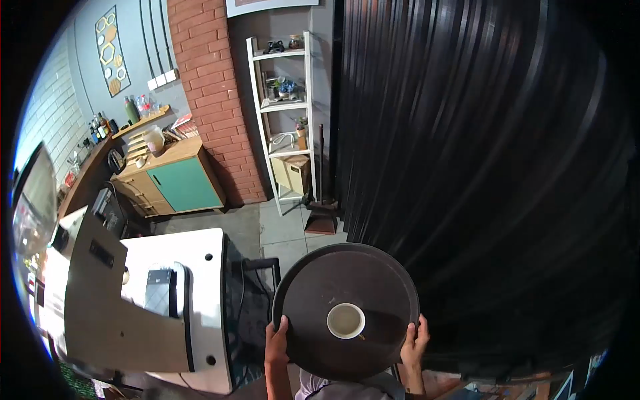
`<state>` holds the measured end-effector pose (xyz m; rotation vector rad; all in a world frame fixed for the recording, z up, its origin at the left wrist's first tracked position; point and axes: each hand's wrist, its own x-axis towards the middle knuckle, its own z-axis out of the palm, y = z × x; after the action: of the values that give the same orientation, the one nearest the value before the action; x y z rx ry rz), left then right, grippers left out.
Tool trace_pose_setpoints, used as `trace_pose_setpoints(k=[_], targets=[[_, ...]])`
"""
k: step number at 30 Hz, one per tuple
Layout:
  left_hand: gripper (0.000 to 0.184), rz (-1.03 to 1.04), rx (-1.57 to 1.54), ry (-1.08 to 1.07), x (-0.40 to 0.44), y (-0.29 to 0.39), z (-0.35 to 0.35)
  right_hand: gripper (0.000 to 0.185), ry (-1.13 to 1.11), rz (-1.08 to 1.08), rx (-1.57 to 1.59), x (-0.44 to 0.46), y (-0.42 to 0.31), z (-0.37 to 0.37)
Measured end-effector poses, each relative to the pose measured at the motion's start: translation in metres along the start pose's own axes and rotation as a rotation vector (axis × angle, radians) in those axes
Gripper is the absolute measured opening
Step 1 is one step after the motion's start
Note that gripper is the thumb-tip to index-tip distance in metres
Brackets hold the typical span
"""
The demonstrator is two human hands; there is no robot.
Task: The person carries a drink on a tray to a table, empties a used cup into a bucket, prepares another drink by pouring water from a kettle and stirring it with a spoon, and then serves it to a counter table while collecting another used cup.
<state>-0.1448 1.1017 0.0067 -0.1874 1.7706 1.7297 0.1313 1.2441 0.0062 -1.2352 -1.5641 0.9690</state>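
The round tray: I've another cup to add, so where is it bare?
On the tray, a broad bare patch lies between the cup and the far rim. More lies left and right of the cup. It is crowded at the cup and the side rims, where the left hand and right hand grip.

Some fingers of the left hand (276,341) and right hand (415,341) are hidden beneath the round dark-brown tray (307,287). At right, the top edge cuts off the glossy black ribbed curtain (467,147).
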Motion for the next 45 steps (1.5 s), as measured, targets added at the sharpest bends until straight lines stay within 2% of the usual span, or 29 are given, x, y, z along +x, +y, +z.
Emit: trace_pose_setpoints(k=[2,3,5,9,14,17,19,20,21,22,25,27,32,34,35,38,39,40,42,45], targets=[[0.031,0.000,-0.070,-0.176,0.028,0.038,0.025,0.045,-0.005,-0.037,-0.097,0.047,-0.016,0.029],[0.031,0.005,-0.081,-0.164,0.048,0.046,0.035,0.045,-0.019,-0.046,-0.094,0.069,-0.016,0.044],[0.028,0.160,-0.081,-0.184,0.094,0.057,0.052,0.046,-0.049,0.041,-0.022,0.116,-0.008,0.077],[0.028,0.114,-0.261,-0.213,0.151,0.095,0.075,0.044,-0.134,-0.043,0.024,0.201,-0.007,0.144],[0.031,0.164,-0.336,-0.059,0.218,0.125,0.086,0.042,-0.243,-0.020,0.042,0.284,-0.010,0.243],[0.043,0.048,-0.263,0.158,0.232,0.179,0.101,0.042,-0.370,-0.025,0.107,0.328,0.000,0.313],[0.037,0.108,-0.317,0.258,0.266,0.190,0.104,0.038,-0.413,-0.243,0.152,0.360,0.002,0.367],[0.033,0.149,-0.352,0.321,0.282,0.190,0.107,0.038,-0.450,-0.257,0.164,0.375,0.003,0.394],[0.034,0.146,-0.471,0.281,0.304,0.185,0.103,0.038,-0.464,-0.275,0.171,0.388,0.004,0.421],[0.035,0.162,-0.465,0.294,0.320,0.188,0.102,0.037,-0.484,-0.298,0.178,0.404,0.001,0.447],[0.035,0.212,-0.565,0.390,0.357,0.213,0.111,0.037,-0.734,-0.282,0.251,0.459,-0.038,0.524],[0.038,0.167,-0.589,0.540,0.370,0.237,0.118,0.036,-0.925,-0.222,0.217,0.483,-0.071,0.566],[0.039,0.305,-0.776,0.713,0.410,0.257,0.117,0.034,-1.128,-0.366,0.241,0.515,-0.086,0.694],[0.038,0.251,-0.810,0.842,0.424,0.273,0.112,0.033,-1.214,-0.281,0.346,0.507,-0.110,0.733],[0.038,0.261,-0.821,0.866,0.434,0.276,0.107,0.033,-1.273,-0.245,0.265,0.508,-0.117,0.751],[0.039,0.301,-0.813,0.913,0.469,0.286,0.082,0.032,-1.320,-0.274,0.336,0.497,-0.111,0.820],[0.039,0.295,-0.823,0.927,0.481,0.292,0.073,0.032,-1.381,-0.204,0.348,0.491,-0.137,0.832],[0.039,0.290,-0.829,0.937,0.494,0.299,0.061,0.032,-1.385,-0.198,0.352,0.487,-0.139,0.854],[0.043,0.281,-0.810,0.917,0.525,0.312,0.033,0.038,-1.311,-0.324,0.343,0.477,-0.140,0.898],[0.048,0.264,-0.792,0.885,0.573,0.337,-0.014,0.038,-1.310,-0.211,0.435,0.456,-0.156,0.961]])
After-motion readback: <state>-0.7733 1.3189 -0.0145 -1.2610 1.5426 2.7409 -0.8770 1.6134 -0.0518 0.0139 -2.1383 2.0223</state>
